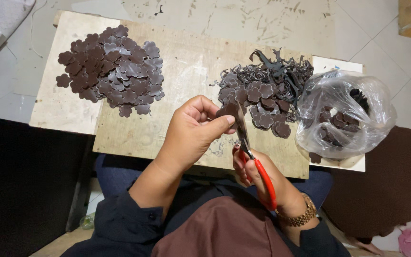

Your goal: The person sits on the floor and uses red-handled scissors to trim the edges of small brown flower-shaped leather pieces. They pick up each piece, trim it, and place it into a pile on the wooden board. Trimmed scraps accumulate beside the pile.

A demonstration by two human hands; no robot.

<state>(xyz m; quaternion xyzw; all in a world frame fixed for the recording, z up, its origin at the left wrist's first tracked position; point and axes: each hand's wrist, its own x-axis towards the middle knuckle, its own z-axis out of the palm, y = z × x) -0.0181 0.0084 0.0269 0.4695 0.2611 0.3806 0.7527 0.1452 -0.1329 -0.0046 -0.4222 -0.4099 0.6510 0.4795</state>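
Note:
My left hand [192, 132] pinches a small dark brown flower-shaped piece [228, 110] between thumb and fingers above the wooden board [186, 71]. My right hand [258, 176] grips red-handled scissors [255, 162], whose metal blades reach up to the edge of that piece. A gold watch sits on my right wrist. Just beyond the hands lies a heap of brown flower pieces mixed with thin cut scraps [267, 90].
A larger pile of trimmed brown flower shapes [112, 69] lies at the board's left. A clear plastic bag [343, 114] with more brown pieces rests on a white slab at right. Brown cloth [391, 185] lies lower right; tiled floor surrounds the board.

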